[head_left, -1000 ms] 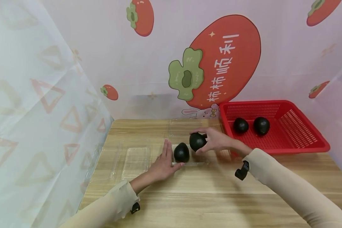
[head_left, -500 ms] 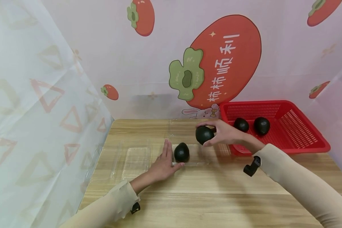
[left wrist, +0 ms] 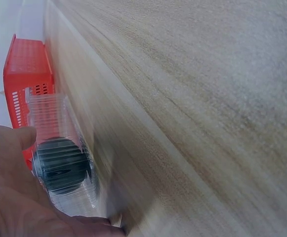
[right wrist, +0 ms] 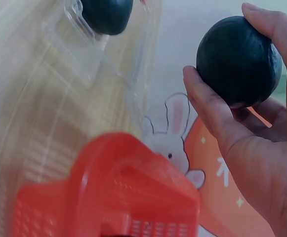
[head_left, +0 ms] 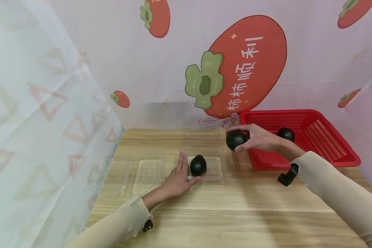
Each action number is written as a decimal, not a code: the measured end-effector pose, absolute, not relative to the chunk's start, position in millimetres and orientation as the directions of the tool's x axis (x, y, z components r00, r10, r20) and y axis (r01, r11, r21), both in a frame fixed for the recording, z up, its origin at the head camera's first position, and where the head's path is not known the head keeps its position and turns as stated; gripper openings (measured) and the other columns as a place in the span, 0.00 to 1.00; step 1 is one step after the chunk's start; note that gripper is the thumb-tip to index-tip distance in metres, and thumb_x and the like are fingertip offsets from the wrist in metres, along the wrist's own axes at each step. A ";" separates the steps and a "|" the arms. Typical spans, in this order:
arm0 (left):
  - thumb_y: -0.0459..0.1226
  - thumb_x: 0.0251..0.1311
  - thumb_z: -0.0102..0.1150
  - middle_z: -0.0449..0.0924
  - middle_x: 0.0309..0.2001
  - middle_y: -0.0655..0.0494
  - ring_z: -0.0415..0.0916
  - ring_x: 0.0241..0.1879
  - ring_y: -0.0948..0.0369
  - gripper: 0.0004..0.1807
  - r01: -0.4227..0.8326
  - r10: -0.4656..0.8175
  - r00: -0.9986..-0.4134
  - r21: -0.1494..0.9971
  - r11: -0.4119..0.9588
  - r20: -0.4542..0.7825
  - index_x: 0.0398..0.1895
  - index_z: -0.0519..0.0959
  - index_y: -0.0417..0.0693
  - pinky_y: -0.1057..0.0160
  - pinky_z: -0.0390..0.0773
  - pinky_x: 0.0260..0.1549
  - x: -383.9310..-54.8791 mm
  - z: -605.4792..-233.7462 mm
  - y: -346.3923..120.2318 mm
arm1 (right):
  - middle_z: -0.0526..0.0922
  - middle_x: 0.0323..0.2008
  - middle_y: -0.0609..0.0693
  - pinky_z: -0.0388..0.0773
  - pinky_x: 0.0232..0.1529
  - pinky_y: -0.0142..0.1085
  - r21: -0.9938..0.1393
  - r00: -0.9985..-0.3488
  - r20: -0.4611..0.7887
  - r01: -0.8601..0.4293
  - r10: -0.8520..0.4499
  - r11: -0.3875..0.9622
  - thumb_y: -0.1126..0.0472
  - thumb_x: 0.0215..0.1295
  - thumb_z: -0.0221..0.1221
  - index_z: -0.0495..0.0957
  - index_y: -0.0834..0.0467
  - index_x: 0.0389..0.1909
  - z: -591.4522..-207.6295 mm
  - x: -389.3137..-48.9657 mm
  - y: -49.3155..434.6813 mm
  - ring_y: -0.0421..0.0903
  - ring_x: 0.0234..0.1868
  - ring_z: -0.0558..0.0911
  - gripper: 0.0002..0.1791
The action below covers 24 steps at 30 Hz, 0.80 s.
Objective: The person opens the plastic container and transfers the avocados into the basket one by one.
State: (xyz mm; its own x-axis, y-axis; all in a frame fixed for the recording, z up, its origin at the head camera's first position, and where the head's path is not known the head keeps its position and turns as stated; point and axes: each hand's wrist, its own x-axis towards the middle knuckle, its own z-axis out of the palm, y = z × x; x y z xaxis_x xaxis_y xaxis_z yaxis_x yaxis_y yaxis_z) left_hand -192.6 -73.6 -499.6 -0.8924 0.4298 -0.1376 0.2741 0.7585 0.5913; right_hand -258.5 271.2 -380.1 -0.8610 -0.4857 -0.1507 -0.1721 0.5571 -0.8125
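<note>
My right hand (head_left: 261, 137) grips a dark green avocado (head_left: 236, 140) between thumb and fingers, raised beside the left end of the red basket (head_left: 339, 146). In the right wrist view the same avocado (right wrist: 239, 61) fills the curled fingers. My left hand (head_left: 177, 181) lies against the left side of a clear plastic box (head_left: 216, 168), fingers straight and thumb spread along its front. One avocado (head_left: 198, 165) sits in the box's left half. Through the box's ribbed wall that avocado (left wrist: 61, 165) shows in the left wrist view.
Another avocado (head_left: 286, 134) lies in the basket, partly behind my right wrist. A second clear plastic box (head_left: 148, 176) stands left of my left hand. A transparent lid (head_left: 201, 138) lies behind the nearer box. Printed cloth (head_left: 161, 82) closes off the table's back.
My right hand has lifted the avocado out of the box's right side and carried it right and upward to the basket. My left hand has stayed put.
</note>
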 end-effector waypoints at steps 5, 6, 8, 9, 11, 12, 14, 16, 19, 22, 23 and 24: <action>0.61 0.74 0.56 0.24 0.86 0.39 0.54 0.79 0.34 0.60 0.276 0.428 -0.893 0.585 0.763 -0.137 0.85 0.32 0.36 0.34 0.62 0.73 -192.9 -499.9 -73.0 | 0.75 0.64 0.58 0.86 0.50 0.45 -0.808 -0.857 -0.156 -0.176 -0.491 0.563 0.58 0.53 0.80 0.75 0.49 0.73 -372.3 -261.8 284.8 0.60 0.65 0.72 0.44; 0.62 0.74 0.56 0.24 0.86 0.39 0.54 0.79 0.34 0.60 0.275 0.427 -0.894 0.584 0.764 -0.137 0.85 0.33 0.36 0.34 0.62 0.73 -192.9 -499.9 -72.9 | 0.75 0.64 0.58 0.86 0.50 0.45 -0.806 -0.854 -0.157 -0.179 -0.495 0.564 0.58 0.53 0.80 0.75 0.50 0.73 -370.7 -262.7 287.7 0.61 0.64 0.72 0.44; 0.62 0.73 0.56 0.25 0.86 0.39 0.53 0.79 0.34 0.60 0.273 0.425 -0.895 0.586 0.763 -0.137 0.85 0.33 0.36 0.33 0.62 0.73 -192.7 -499.4 -72.7 | 0.75 0.64 0.58 0.86 0.50 0.46 -0.799 -0.851 -0.166 -0.181 -0.499 0.574 0.58 0.52 0.80 0.75 0.51 0.72 -367.6 -264.4 293.2 0.61 0.63 0.73 0.44; 0.62 0.73 0.56 0.25 0.86 0.39 0.53 0.79 0.34 0.60 0.273 0.425 -0.895 0.586 0.763 -0.137 0.85 0.33 0.36 0.33 0.62 0.73 -192.7 -499.2 -72.6 | 0.76 0.64 0.58 0.85 0.50 0.46 -0.795 -0.849 -0.175 -0.178 -0.499 0.580 0.58 0.52 0.80 0.75 0.51 0.72 -366.1 -265.0 296.0 0.60 0.63 0.73 0.44; 0.62 0.73 0.56 0.25 0.86 0.39 0.53 0.80 0.35 0.60 0.272 0.425 -0.894 0.585 0.764 -0.139 0.86 0.33 0.36 0.33 0.62 0.73 -192.4 -498.4 -72.7 | 0.75 0.63 0.59 0.85 0.50 0.46 -0.790 -0.845 -0.198 -0.163 -0.496 0.592 0.57 0.52 0.80 0.75 0.51 0.73 -363.1 -266.1 301.2 0.61 0.62 0.73 0.44; 0.62 0.74 0.56 0.25 0.86 0.39 0.53 0.80 0.35 0.60 0.273 0.426 -0.894 0.585 0.764 -0.139 0.86 0.33 0.36 0.33 0.62 0.73 -192.2 -498.1 -72.8 | 0.75 0.63 0.59 0.85 0.50 0.46 -0.786 -0.844 -0.212 -0.153 -0.494 0.599 0.56 0.52 0.80 0.74 0.51 0.73 -361.9 -266.5 303.8 0.61 0.62 0.73 0.45; 0.62 0.74 0.56 0.25 0.86 0.39 0.52 0.80 0.35 0.60 0.274 0.427 -0.893 0.585 0.763 -0.139 0.86 0.34 0.36 0.33 0.62 0.73 -192.1 -497.6 -73.0 | 0.75 0.63 0.59 0.85 0.49 0.46 -0.781 -0.840 -0.242 -0.128 -0.485 0.611 0.56 0.51 0.80 0.74 0.51 0.73 -359.9 -267.2 308.5 0.61 0.62 0.74 0.46; 0.62 0.74 0.56 0.25 0.86 0.39 0.53 0.80 0.35 0.60 0.276 0.429 -0.892 0.585 0.763 -0.139 0.86 0.34 0.36 0.33 0.62 0.73 -192.1 -497.5 -73.2 | 0.75 0.63 0.60 0.86 0.48 0.46 -0.776 -0.837 -0.265 -0.109 -0.479 0.621 0.55 0.51 0.80 0.74 0.50 0.73 -358.4 -267.9 312.7 0.61 0.61 0.74 0.46; 0.62 0.74 0.56 0.25 0.86 0.40 0.53 0.80 0.35 0.60 0.276 0.429 -0.892 0.583 0.764 -0.141 0.86 0.34 0.36 0.33 0.63 0.73 -192.3 -497.7 -73.5 | 0.75 0.62 0.60 0.87 0.47 0.47 -0.769 -0.832 -0.283 -0.101 -0.478 0.631 0.55 0.52 0.80 0.75 0.49 0.73 -356.2 -268.7 319.3 0.61 0.60 0.74 0.44; 0.62 0.74 0.56 0.25 0.86 0.40 0.53 0.80 0.36 0.60 0.273 0.428 -0.892 0.583 0.765 -0.143 0.86 0.34 0.36 0.33 0.62 0.73 -192.4 -497.9 -73.5 | 0.76 0.61 0.60 0.87 0.47 0.47 -0.761 -0.830 -0.282 -0.112 -0.481 0.639 0.54 0.52 0.79 0.75 0.49 0.73 -353.0 -268.5 326.4 0.61 0.59 0.75 0.44; 0.62 0.74 0.56 0.25 0.86 0.40 0.53 0.80 0.36 0.60 0.274 0.429 -0.892 0.585 0.764 -0.143 0.86 0.34 0.36 0.32 0.63 0.72 -192.5 -498.2 -73.4 | 0.76 0.61 0.60 0.87 0.47 0.47 -0.757 -0.830 -0.278 -0.122 -0.484 0.643 0.54 0.52 0.79 0.75 0.50 0.73 -351.9 -268.4 329.2 0.61 0.59 0.75 0.44; 0.62 0.74 0.56 0.25 0.86 0.40 0.53 0.80 0.35 0.60 0.275 0.431 -0.891 0.586 0.762 -0.143 0.86 0.33 0.36 0.32 0.63 0.72 -192.5 -498.6 -73.2 | 0.76 0.61 0.60 0.87 0.47 0.47 -0.755 -0.829 -0.275 -0.127 -0.486 0.644 0.55 0.53 0.79 0.74 0.50 0.73 -350.8 -268.2 332.1 0.61 0.59 0.75 0.44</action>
